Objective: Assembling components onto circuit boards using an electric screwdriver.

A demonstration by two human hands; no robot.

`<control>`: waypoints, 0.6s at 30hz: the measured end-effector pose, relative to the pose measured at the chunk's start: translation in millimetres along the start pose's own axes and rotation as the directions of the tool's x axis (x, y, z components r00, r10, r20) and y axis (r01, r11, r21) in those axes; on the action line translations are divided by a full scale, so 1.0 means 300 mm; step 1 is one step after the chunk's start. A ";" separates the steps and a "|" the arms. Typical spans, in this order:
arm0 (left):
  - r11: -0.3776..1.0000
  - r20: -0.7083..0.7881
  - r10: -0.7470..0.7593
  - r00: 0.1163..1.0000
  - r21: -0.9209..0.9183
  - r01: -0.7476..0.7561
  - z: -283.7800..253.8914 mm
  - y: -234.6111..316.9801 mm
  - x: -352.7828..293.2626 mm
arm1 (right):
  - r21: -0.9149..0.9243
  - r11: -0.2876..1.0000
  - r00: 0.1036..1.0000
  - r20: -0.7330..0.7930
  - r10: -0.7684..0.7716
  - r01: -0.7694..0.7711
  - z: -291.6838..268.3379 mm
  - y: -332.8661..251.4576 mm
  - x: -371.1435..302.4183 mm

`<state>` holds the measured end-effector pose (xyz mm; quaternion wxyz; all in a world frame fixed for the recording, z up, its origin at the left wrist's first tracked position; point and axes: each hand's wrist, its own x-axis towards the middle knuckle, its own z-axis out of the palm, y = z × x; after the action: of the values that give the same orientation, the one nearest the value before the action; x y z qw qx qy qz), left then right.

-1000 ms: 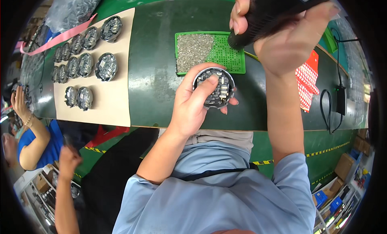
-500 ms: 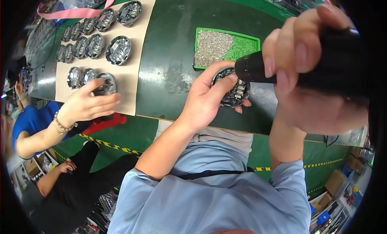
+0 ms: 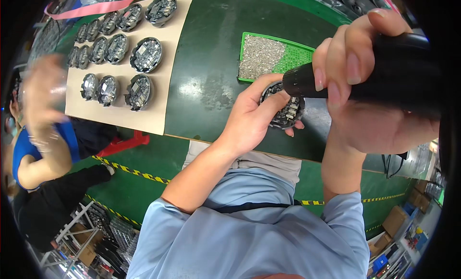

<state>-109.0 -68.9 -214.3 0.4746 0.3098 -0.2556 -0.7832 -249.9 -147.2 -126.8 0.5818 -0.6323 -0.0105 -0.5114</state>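
My left hand (image 3: pixel 249 118) grips a round black housing with a circuit board (image 3: pixel 290 111) inside, the thumb lying over the board. The housing is held above the near part of the green table. My right hand (image 3: pixel 349 60) is wrapped round a black power screwdriver (image 3: pixel 401 63), which lies nearly level and comes in from the right. Its nose is at the upper edge of the housing, beside my left thumb. The tip is hidden, so contact cannot be made out. Just beyond, a green tray (image 3: pixel 301 55) holds many small silvery screws (image 3: pixel 261 53).
At left, a tan sheet (image 3: pixel 165 77) bears rows of similar round housings (image 3: pixel 146 54). A co-worker's blurred hand (image 3: pixel 45 94) is left of it. A pink strip (image 3: pixel 96 11) lies at the far left, a red stool (image 3: pixel 126 143) below the table edge. Cables (image 3: pixel 394 166) hang at right.
The co-worker's hand has drawn away leftward from the nearest housing, which now rests on the sheet. My hands keep their grips; the whole view has shifted slightly.
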 end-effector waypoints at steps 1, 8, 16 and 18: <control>1.000 -0.004 -0.004 1.000 0.003 0.004 0.002 0.001 -0.001 | 0.001 1.000 1.000 0.005 0.001 -0.001 0.006 0.001 0.003; 1.000 -0.006 -0.010 1.000 -0.010 0.010 0.001 -0.001 0.001 | 0.008 1.000 0.999 0.039 0.008 -0.009 0.003 0.010 0.013; 1.000 0.004 -0.002 1.000 -0.012 0.002 0.001 -0.006 0.003 | 0.019 1.000 0.997 0.081 0.021 -0.023 -0.039 -0.015 -0.006; 1.000 0.010 0.006 1.000 -0.001 -0.006 -0.008 -0.011 0.003 | 0.020 0.999 0.995 0.093 0.023 -0.025 -0.036 -0.012 -0.001</control>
<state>-109.4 -68.6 -218.4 0.4757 0.3051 -0.2586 -0.7835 -259.1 -154.0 -126.5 0.5935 -0.6492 -0.0355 -0.4744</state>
